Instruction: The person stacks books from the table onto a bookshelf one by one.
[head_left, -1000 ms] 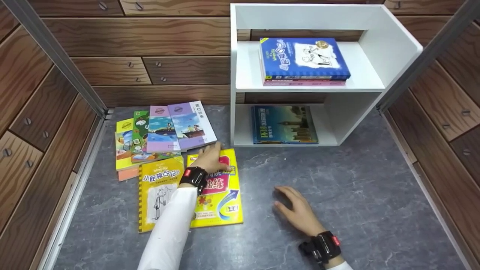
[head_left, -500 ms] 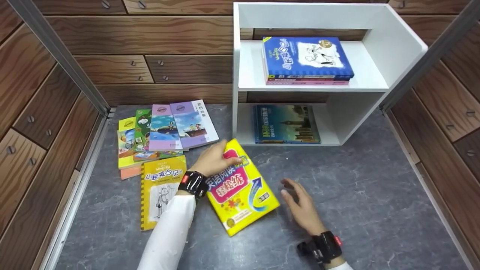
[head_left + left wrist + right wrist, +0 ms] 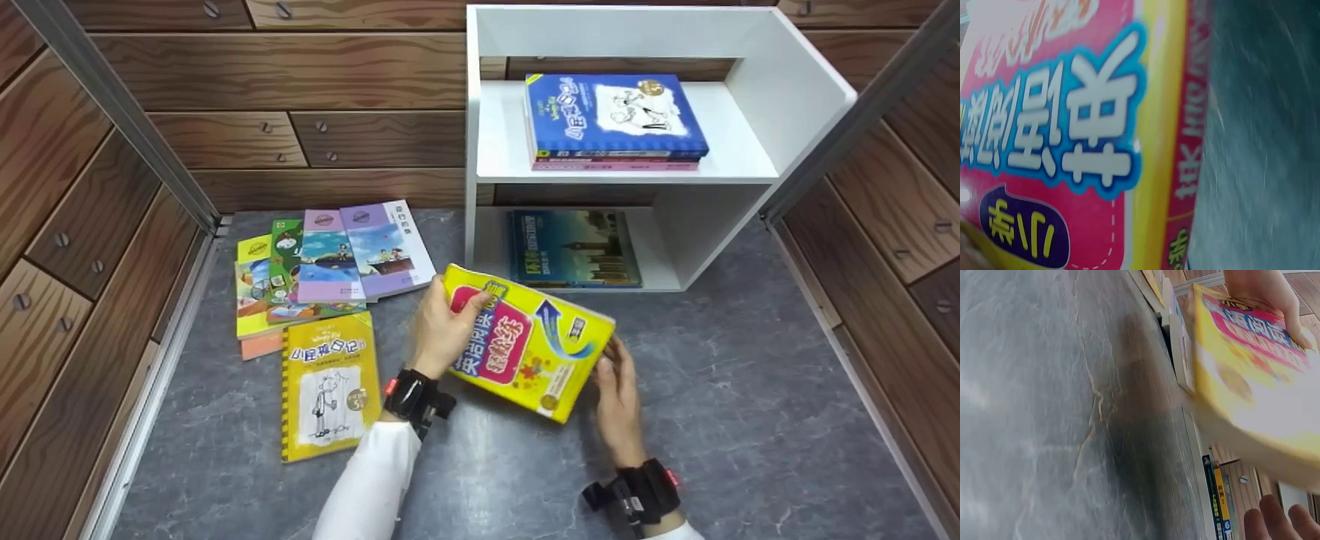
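Observation:
A thick yellow workbook [image 3: 517, 349] with a pink title panel is held up off the floor, tilted, in the head view. My left hand [image 3: 442, 326] grips its left end, thumb across the cover. At the workbook's right corner is my right hand [image 3: 619, 394], fingers loosely bent beside the edge. In the right wrist view those fingers [image 3: 1276, 523] lie just apart from the workbook [image 3: 1258, 377], while the left hand [image 3: 1266, 292] grips its far end. The cover and red spine of the workbook [image 3: 1100, 107] fill much of the left wrist view.
A white two-tier shelf [image 3: 814, 82] holds a stack topped by a blue book [image 3: 615, 116] above and teal books [image 3: 574, 247] below. Several books, including a purple one [image 3: 386, 247], overlap on the floor at left. A yellow diary book [image 3: 330, 390] lies before them.
My left hand has picked up the yellow workbook from beside the diary book, moved it right and turned it. The right hand has come up close to its right edge.

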The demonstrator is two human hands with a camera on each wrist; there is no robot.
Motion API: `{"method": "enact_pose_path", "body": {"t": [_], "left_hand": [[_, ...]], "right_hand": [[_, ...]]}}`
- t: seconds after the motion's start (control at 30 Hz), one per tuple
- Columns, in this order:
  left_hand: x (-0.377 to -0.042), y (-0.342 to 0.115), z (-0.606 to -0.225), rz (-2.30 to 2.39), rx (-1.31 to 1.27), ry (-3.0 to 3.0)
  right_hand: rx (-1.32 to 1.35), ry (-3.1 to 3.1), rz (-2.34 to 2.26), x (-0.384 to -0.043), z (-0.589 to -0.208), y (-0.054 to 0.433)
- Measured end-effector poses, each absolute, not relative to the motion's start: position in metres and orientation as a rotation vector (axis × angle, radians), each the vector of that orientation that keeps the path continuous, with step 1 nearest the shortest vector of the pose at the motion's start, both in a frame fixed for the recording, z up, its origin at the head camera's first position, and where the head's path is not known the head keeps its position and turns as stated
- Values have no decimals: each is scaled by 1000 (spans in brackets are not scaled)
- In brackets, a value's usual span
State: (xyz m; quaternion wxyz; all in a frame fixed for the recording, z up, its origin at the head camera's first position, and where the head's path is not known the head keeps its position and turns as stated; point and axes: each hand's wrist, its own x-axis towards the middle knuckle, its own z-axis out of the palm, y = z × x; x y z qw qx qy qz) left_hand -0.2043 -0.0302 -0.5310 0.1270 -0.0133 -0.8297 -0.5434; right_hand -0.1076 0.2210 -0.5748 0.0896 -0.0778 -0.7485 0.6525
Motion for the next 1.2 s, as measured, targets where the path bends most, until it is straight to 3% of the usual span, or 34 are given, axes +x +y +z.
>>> {"method": "enact_pose_path", "body": {"t": [0.67, 1.2], "left_hand": [[-179, 11, -544, -1974, 367, -2117], [-157, 7, -571, -1966, -166, -2334]], "right_hand": [[-312, -2116, 1803, -119, -571, 221], [-527, -2000, 1911, -137, -560, 251]]}}
